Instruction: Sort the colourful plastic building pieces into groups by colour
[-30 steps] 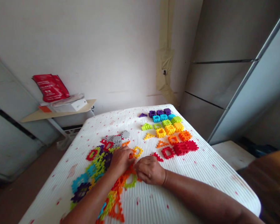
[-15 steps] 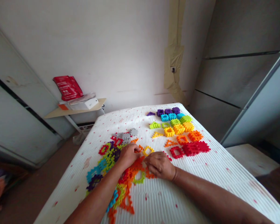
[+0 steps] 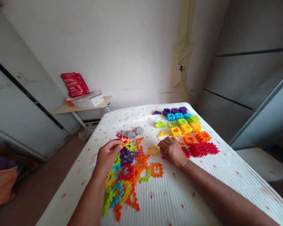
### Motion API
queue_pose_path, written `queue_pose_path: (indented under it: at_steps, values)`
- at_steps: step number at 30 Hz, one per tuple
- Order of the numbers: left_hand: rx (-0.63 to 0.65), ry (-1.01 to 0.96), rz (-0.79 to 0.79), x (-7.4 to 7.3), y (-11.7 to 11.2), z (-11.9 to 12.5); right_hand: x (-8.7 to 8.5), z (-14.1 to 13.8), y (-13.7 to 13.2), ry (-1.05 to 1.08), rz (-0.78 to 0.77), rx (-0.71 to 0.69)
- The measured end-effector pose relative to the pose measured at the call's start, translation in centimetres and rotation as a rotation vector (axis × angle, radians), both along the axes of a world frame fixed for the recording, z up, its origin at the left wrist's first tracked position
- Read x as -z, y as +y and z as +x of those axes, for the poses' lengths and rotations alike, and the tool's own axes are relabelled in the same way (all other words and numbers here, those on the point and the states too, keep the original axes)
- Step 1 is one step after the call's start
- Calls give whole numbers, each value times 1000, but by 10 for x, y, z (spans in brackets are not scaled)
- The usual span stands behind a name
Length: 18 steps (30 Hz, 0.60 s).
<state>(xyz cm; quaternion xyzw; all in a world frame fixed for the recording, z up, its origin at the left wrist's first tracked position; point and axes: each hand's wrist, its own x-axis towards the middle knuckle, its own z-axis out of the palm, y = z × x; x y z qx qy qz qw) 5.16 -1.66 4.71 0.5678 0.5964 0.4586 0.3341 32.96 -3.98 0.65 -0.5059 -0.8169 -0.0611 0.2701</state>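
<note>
My left hand (image 3: 108, 154) is at the left pile, with thumb and forefinger pinched on the edge of an orange interlocking tile (image 3: 126, 141). Under and beside it lies a mixed heap of notched plastic tiles, among them a purple tile (image 3: 126, 156), a red tile (image 3: 126, 171) and an orange window tile (image 3: 157, 170). Over on the right, my right hand (image 3: 172, 151) has its fingers curled downward, close to a yellow open-frame tile (image 3: 153, 150) and in front of the orange stacks. What its fingertips hold, if anything, is hidden.
Sorted rows stand at the right: purple stacks (image 3: 174, 110), blue stacks (image 3: 178, 116), yellow stacks (image 3: 185, 129), orange stacks (image 3: 203, 136) and red stacks (image 3: 204, 149). Grey tiles (image 3: 132, 134) lie behind the heap. A small side table (image 3: 61, 110) holds a red bag (image 3: 74, 85).
My hands have moved apart: the left went left and lifted an orange tile, the right went right and away toward the sorted rows. The orange window tile now shows. The view has shifted slightly.
</note>
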Motion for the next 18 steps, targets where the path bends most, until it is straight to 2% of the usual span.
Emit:
queue_pose_path:
  at_steps: [5, 11, 18]
  values:
    - [-58, -77, 37, 15, -6, 1, 5, -6, 0, -149, -43, 58]
    - [58, -87, 111, 24, -7, 5, 10, -16, -1, -186, -128, 15]
    - [75, -88, 74, 28, -9, -3, 9, -34, -3, -147, -193, -37]
